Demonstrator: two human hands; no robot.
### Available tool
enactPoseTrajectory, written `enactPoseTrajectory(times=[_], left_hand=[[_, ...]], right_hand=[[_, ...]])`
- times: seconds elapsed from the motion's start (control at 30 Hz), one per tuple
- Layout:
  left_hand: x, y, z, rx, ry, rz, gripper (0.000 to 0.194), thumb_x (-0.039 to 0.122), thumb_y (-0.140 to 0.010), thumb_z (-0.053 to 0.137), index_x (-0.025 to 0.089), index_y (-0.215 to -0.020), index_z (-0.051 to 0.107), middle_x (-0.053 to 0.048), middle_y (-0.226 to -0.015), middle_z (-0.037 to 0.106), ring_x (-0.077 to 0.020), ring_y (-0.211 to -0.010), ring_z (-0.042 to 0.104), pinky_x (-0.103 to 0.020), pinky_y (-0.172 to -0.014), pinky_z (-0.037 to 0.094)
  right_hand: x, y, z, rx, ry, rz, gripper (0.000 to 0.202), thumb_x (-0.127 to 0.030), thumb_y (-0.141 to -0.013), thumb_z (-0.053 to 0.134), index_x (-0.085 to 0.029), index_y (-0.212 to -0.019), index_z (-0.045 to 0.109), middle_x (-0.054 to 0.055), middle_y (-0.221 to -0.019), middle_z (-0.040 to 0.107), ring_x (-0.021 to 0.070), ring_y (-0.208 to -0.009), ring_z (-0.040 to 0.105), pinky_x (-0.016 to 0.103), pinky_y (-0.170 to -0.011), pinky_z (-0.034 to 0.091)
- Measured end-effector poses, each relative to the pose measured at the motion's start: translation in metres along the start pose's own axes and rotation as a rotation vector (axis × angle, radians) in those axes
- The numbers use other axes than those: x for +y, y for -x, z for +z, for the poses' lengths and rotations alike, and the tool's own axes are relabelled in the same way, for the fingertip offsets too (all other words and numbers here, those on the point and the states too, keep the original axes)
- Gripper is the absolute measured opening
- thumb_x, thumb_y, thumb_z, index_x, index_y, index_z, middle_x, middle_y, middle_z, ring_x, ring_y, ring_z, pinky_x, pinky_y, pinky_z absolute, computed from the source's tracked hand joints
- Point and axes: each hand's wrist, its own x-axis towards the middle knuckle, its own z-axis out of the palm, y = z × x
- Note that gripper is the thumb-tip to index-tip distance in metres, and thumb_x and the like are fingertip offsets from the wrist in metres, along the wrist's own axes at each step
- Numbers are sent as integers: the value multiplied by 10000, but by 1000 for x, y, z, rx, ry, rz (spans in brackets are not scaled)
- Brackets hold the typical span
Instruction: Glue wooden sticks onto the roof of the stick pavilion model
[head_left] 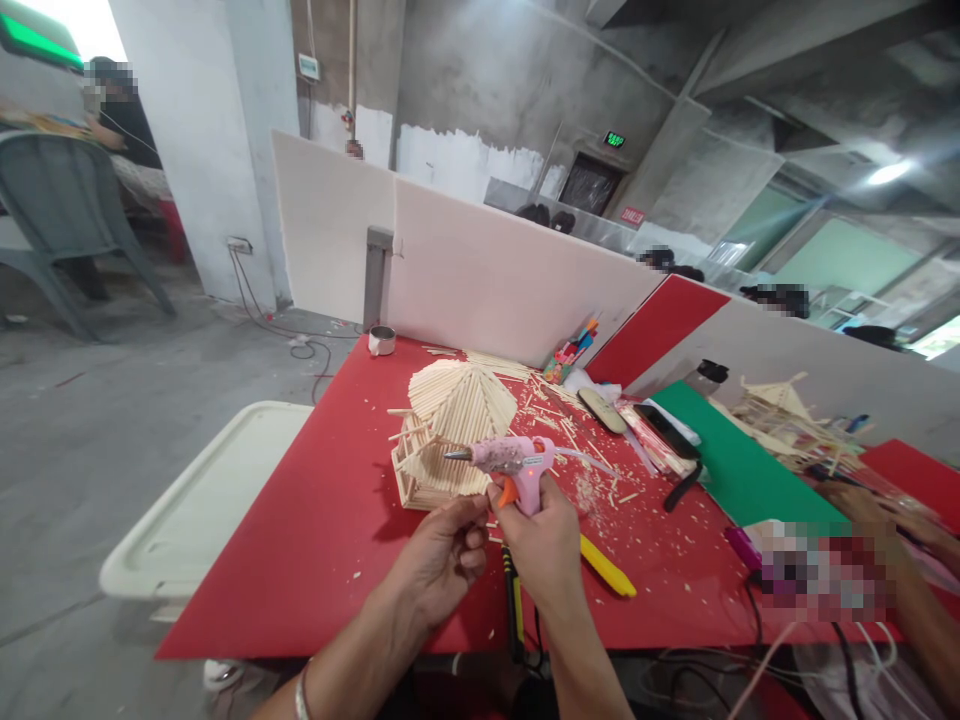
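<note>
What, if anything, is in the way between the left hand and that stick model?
The pink glue gun, held in the right hand, crosses in front of part of the stick model. Left of its nozzle, nothing visible blocks the left hand, though depth is hard to judge.

Bare concrete wall (480,70) up back, white paint (457,150) ending ragged partway! White partition (510,270) behind red table (315,560), grey floor (67,400), plastic chair (64,190) far left, ceiling lamp (890,172) glowing upper right.
</note>
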Motion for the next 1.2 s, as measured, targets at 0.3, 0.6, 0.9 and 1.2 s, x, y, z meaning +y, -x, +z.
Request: enactPoseTrajectory(times=[0.3, 0.6, 0.9, 1.2], left_hand=[[-1, -1, 0, 36, -8, -6, 132, 41, -709, 671, 115, -648, 580, 49, -516, 481, -14, -384, 389, -101, -323, 219], [0, 0, -1, 19, -12, 10, 99, 45, -725, 650, 103, -665, 596, 42, -519, 489, -19, -389, 402, -108, -326, 232], [-2, -5, -7, -57, -27, 55, 198, 129, -608, 793, 108, -656, 602, 49, -524, 496, -14, -402, 386, -109, -329, 214], [-9, 8, -15, -118, -169, 64, 303, 253, -552, 850, 121, -653, 597, 45, -556, 511, -6, -419, 341, -117, -346, 204]], right_hand=[[2, 0, 1, -8, -29, 1, 216, -405, -688, 614, -205, -672, 536, -22, -553, 581, 133, -497, 501, 234, -478, 382], [1, 1, 2, -6, -18, -5, 220, -413, -688, 609, -204, -677, 540, -23, -556, 580, 135, -509, 505, 233, -491, 383], [1, 3, 0, -41, -69, -10, 186, -373, -686, 603, -201, -694, 531, -43, -548, 548, 120, -496, 469, 223, -480, 363], [37, 3, -51, 189, 227, 143, 287, -447, -718, 495, -197, -816, 594, -12, -569, 569, 153, -510, 480, 245, -498, 359]])
